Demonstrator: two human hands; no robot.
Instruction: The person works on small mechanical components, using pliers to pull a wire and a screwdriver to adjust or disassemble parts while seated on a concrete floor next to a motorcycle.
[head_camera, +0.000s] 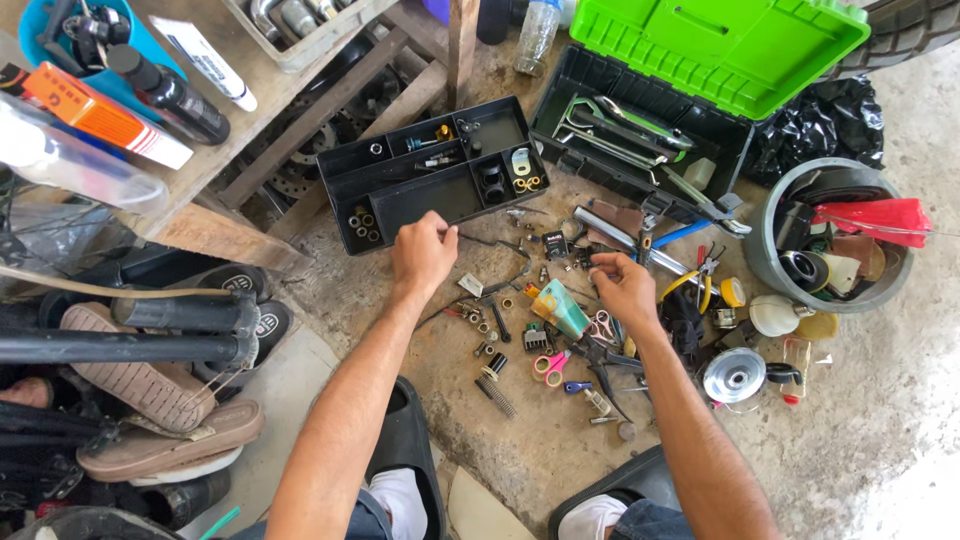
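Two bare hands reach out over a dirty concrete floor (880, 420) strewn with small hardware. The left hand (422, 252), at the centre of the frame, is curled with its fingers pressed together just below the black organizer tray (430, 195); whether it pinches some tiny part I cannot tell, since the fingertips are turned away. The tray lies tilted in the upper middle of the frame, its compartments holding a few nuts, rings and small fittings.

The right hand (625, 287), a little right of centre, hovers palm down over the scatter of small parts (500, 330), its fingertips drawn together near a small black piece; what it grips, if anything, is too small to make out. Just below it lie a teal-handled tool (560, 308), pink-handled scissors (549, 366) and a coiled spring (496, 397).

At the upper right stands an open black toolbox (570, 95) with a bright green lid (715, 45), wrenches and pliers inside. Right of it sits a grey round bucket (765, 250) stuffed with odds and ends, including a red piece, with a black plastic bag (815, 125) behind it. A wooden bench (215, 140) with bottles and tubes fills the upper left; sandals (150, 400) lie at the lower left.
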